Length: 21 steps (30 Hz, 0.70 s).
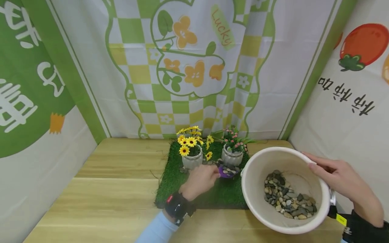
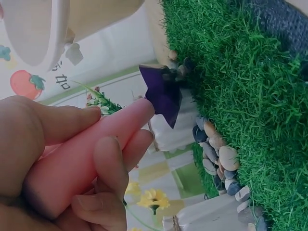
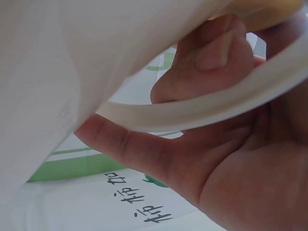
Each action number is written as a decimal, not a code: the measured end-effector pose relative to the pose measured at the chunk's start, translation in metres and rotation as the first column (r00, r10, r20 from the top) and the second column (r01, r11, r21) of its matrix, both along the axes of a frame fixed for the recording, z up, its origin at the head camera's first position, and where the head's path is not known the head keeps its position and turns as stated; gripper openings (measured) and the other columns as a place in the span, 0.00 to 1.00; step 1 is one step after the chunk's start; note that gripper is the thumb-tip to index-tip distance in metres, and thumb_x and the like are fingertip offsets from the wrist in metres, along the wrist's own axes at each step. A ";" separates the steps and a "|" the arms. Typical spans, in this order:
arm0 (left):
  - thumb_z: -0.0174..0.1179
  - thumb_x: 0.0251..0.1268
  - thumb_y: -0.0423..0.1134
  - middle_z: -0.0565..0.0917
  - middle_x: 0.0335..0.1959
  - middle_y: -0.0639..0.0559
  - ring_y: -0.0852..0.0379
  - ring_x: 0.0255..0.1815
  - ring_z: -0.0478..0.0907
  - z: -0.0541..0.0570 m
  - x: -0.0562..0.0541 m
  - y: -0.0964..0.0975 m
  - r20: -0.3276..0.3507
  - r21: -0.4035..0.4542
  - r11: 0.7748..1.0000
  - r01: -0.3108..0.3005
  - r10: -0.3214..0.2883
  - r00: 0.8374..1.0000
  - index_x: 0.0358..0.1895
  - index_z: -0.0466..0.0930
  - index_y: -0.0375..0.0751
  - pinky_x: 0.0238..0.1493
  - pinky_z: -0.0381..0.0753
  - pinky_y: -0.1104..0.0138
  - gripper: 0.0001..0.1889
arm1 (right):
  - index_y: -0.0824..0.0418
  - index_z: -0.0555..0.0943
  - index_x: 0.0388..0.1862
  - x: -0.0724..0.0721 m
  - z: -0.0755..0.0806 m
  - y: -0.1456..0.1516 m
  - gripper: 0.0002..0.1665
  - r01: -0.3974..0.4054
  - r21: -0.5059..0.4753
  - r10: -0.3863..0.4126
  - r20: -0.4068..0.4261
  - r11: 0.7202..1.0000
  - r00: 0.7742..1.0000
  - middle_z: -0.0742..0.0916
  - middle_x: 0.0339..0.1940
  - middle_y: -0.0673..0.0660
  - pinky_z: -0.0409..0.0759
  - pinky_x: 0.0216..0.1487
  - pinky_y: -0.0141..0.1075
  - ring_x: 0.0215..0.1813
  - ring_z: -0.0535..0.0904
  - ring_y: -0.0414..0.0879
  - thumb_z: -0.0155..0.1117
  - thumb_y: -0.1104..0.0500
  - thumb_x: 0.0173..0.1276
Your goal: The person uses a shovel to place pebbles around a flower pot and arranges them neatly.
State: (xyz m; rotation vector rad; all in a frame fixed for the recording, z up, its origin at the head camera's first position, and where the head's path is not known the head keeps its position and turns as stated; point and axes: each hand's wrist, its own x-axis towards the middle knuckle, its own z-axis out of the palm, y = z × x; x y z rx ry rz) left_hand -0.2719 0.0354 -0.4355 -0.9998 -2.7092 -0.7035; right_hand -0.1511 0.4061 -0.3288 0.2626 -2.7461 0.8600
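Observation:
My left hand (image 1: 202, 180) grips the pink handle (image 2: 96, 154) of a small trowel. Its purple blade (image 1: 224, 172) carries pebbles and is at the foot of the right-hand flower pot (image 1: 232, 157), above the artificial turf mat (image 1: 170, 189). With my right hand (image 1: 343, 177) I hold the rim of a white bucket (image 1: 287, 153), tilted so that its mouth faces me. Inside the bucket lies a heap of mixed pebbles (image 1: 288, 200). In the right wrist view, the fingers of that hand (image 3: 231, 154) are around a curved white band (image 3: 211, 113) of the bucket.
A pot of yellow flowers (image 1: 192, 160) stands on the turf at the left, with pebbles (image 2: 226, 159) around its base. Pink flowers (image 1: 234, 140) rise from the other pot. The wooden table (image 1: 106, 189) meets printed cloth (image 1: 197, 67) at the back and sides.

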 end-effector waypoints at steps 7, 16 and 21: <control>0.60 0.69 0.41 0.86 0.29 0.55 0.67 0.18 0.72 0.001 0.001 -0.001 0.090 0.029 1.000 -0.004 0.002 0.996 0.40 0.85 0.43 0.19 0.71 0.75 0.07 | 0.58 0.72 0.69 -0.001 0.000 0.001 0.25 0.020 0.012 -0.020 0.020 1.000 1.000 0.80 0.39 0.25 0.78 0.22 0.34 0.24 0.81 0.38 0.57 0.55 0.75; 0.58 0.71 0.39 0.81 0.25 0.57 0.68 0.15 0.67 0.004 0.000 -0.002 0.140 0.086 0.996 0.016 -0.028 0.990 0.39 0.83 0.42 0.16 0.71 0.74 0.06 | 0.58 0.72 0.70 0.000 0.001 0.002 0.26 0.052 0.022 -0.053 0.036 0.998 0.998 0.88 0.47 0.51 0.79 0.23 0.35 0.26 0.82 0.36 0.56 0.53 0.76; 0.57 0.71 0.40 0.82 0.25 0.58 0.68 0.17 0.69 0.004 -0.002 0.002 0.124 0.061 0.998 0.016 -0.024 0.992 0.38 0.83 0.44 0.19 0.71 0.75 0.07 | 0.60 0.70 0.71 0.000 0.002 0.001 0.27 0.053 0.024 -0.054 0.047 0.998 0.997 0.84 0.52 0.73 0.79 0.23 0.35 0.25 0.82 0.36 0.55 0.53 0.76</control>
